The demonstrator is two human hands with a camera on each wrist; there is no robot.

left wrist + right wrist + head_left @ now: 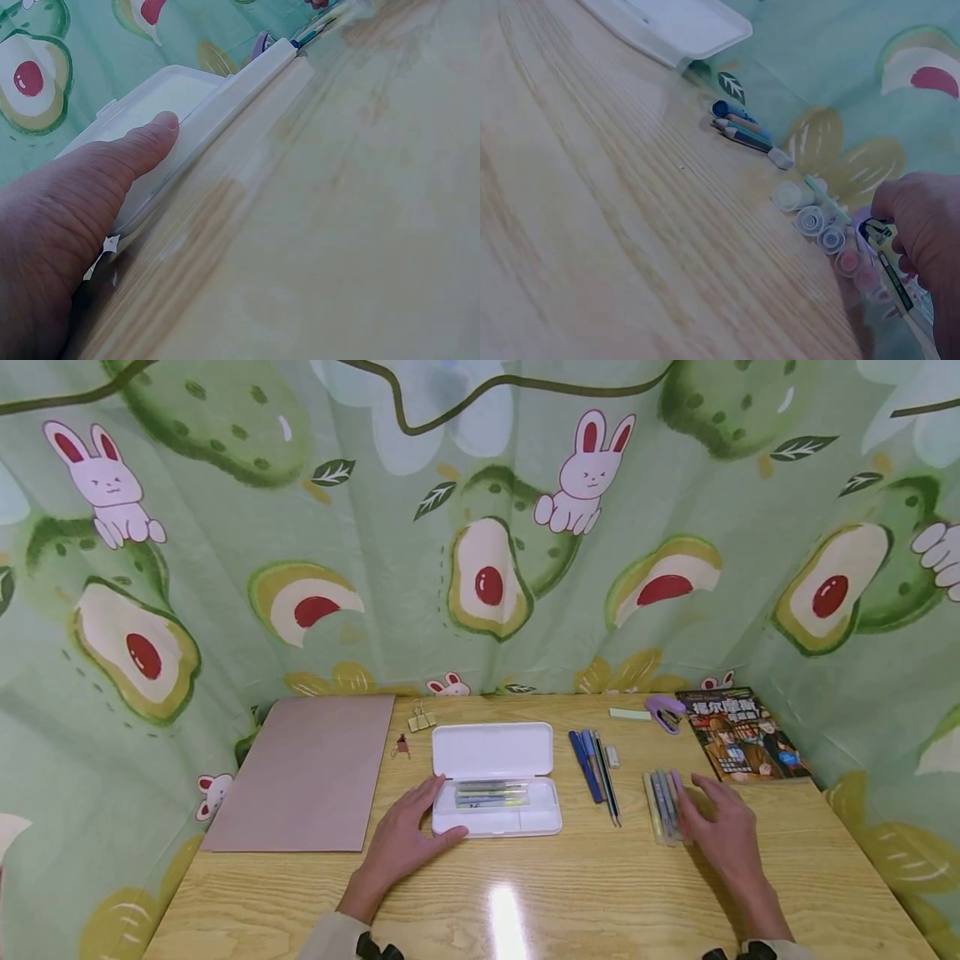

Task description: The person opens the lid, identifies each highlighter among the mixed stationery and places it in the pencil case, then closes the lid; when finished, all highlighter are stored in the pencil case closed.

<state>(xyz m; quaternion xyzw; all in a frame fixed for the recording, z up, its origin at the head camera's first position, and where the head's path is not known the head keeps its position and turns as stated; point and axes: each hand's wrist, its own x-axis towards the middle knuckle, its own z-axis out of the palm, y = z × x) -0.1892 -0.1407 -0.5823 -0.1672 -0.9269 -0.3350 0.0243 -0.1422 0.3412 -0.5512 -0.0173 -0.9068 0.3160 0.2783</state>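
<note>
We see left hand [405, 839] flat, steadying case [497, 781]; right hand [723, 831] relaxed, fingers touching markers [663, 806] at 3 o'clock of case. Light, round, roll-prone; we'd pinch mid-barrel

Both forearms reach forward, palms down. The left hand [406, 841] lies flat, fingers straight, thumb stretched out to its right. The right hand [722, 832] lies relaxed, fingers loosely spread forward.
</note>
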